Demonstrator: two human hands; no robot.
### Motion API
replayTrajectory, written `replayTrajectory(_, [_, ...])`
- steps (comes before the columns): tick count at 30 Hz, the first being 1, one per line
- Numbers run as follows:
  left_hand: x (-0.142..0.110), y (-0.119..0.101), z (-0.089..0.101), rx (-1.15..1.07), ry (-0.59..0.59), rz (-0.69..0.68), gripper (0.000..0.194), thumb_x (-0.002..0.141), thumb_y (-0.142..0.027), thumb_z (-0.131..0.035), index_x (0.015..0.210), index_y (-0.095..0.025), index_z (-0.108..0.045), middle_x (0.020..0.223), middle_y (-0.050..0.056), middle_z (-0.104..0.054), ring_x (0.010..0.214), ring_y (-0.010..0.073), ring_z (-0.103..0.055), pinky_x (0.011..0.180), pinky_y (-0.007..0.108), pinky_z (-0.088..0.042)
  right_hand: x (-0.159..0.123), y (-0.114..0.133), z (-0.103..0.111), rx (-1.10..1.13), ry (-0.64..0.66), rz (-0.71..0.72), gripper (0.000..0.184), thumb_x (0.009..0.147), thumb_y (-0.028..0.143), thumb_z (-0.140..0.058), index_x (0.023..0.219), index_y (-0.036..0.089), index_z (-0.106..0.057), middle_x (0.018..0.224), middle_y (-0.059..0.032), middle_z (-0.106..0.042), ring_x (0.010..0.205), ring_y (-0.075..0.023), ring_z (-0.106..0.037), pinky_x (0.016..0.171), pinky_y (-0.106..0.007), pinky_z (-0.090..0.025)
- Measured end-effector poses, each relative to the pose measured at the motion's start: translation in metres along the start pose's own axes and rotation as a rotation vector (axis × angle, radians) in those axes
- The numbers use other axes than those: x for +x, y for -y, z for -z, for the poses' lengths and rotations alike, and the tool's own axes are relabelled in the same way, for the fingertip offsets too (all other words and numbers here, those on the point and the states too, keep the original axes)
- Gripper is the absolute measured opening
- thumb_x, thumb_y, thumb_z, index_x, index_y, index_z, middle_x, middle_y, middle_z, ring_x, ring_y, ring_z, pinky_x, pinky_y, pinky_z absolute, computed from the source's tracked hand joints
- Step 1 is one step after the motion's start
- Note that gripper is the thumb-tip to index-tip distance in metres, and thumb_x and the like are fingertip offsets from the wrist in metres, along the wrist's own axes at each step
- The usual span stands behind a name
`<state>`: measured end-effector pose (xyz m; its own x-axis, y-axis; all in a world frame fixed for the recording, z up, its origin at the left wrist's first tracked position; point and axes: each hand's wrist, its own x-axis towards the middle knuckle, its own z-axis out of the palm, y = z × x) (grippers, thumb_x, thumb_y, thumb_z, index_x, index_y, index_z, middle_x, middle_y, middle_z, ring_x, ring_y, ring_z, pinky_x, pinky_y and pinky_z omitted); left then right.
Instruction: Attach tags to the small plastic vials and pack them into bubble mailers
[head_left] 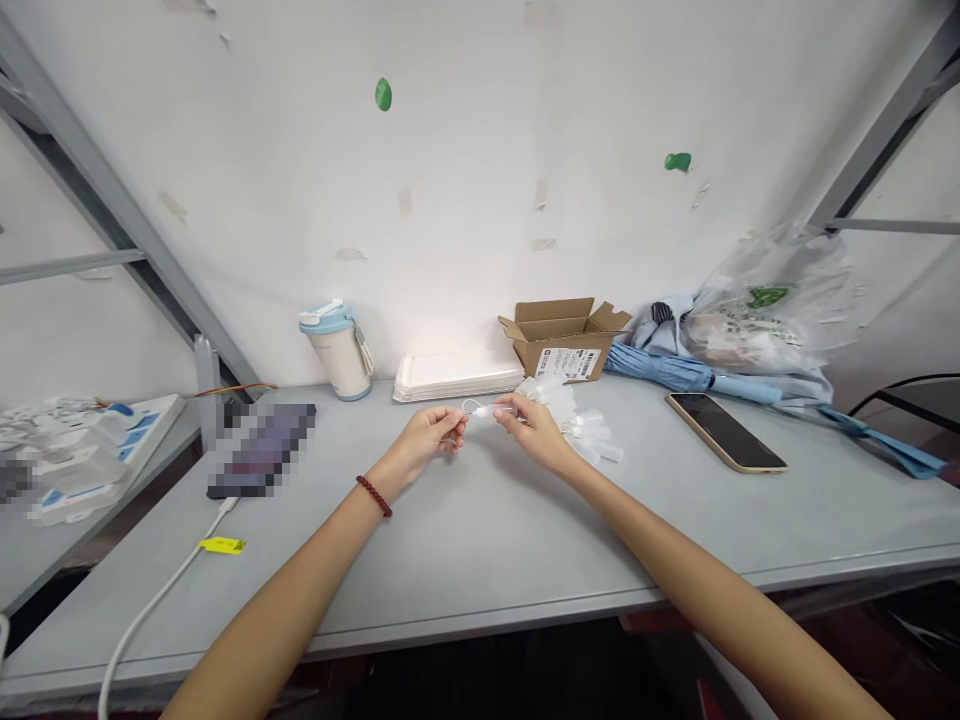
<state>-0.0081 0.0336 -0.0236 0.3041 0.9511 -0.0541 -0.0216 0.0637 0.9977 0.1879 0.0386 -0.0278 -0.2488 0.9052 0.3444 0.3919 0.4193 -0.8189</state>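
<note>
A thin white cord [471,402] curves in a small loop between my two hands. My left hand [433,437], with a red bead bracelet on its wrist, pinches one end of the cord. On the other side, the fingers of my right hand [529,428] are closed on a small translucent white piece [485,411] that the cord runs to. Both hands are just above the grey table [480,530]. Beside and behind my right hand lies a heap of similar translucent white pieces [592,430], partly hidden by it.
Behind my hands are a stack of white flat trays [457,378] and an open cardboard box [562,340]. A tumbler [341,355] and a cabled phone [262,450] stand left. Another phone [727,432], a blue umbrella [660,368] and a plastic bag [780,300] lie right.
</note>
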Motion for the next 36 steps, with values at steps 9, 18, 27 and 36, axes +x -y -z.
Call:
replayTrajectory(9, [-0.0006, -0.0004, -0.0008, -0.065, -0.003, 0.012, 0.031, 0.073, -0.042, -0.067, 0.069, -0.014, -0.055, 0.072, 0.001, -0.051, 0.059, 0.0088, -0.049, 0.053, 0.022, -0.04, -0.0002, 0.0005, 0.0012, -0.016, 0.036, 0.004, 0.026, 0.084, 0.035, -0.047, 0.092, 0.016, -0.061, 0.069, -0.0006, -0.058, 0.062, -0.0126, -0.049, 0.061, -0.025, -0.039])
replayTrajectory(18, [-0.0003, 0.0, -0.0001, -0.096, 0.012, 0.023, 0.029, 0.073, -0.039, -0.067, 0.07, -0.013, -0.056, 0.07, 0.0, -0.051, 0.058, 0.0086, -0.05, 0.053, 0.023, -0.039, -0.0004, 0.0004, 0.0004, 0.011, 0.043, -0.007, 0.025, 0.084, 0.036, -0.047, 0.091, 0.016, -0.062, 0.067, 0.0009, -0.055, 0.058, -0.0113, -0.045, 0.057, -0.024, -0.036])
replayTrajectory(27, [0.0001, -0.0003, 0.0006, -0.107, 0.008, 0.023, 0.028, 0.074, -0.039, -0.067, 0.072, -0.013, -0.056, 0.071, 0.0, -0.051, 0.059, 0.0088, -0.049, 0.053, 0.022, -0.04, 0.0001, -0.0006, 0.0004, 0.05, 0.032, -0.01, 0.023, 0.084, 0.034, -0.047, 0.092, 0.016, -0.06, 0.068, 0.0006, -0.056, 0.058, -0.0109, -0.047, 0.058, -0.023, -0.038])
replayTrajectory(36, [0.0001, 0.001, -0.0013, -0.032, -0.026, 0.023, 0.031, 0.072, -0.042, -0.067, 0.068, -0.014, -0.056, 0.068, 0.0, -0.053, 0.055, 0.008, -0.049, 0.053, 0.023, -0.039, -0.0002, 0.0006, 0.0006, -0.017, 0.038, 0.009, 0.022, 0.085, 0.034, -0.047, 0.087, 0.017, -0.061, 0.067, 0.001, -0.055, 0.058, -0.0111, -0.045, 0.058, -0.023, -0.035])
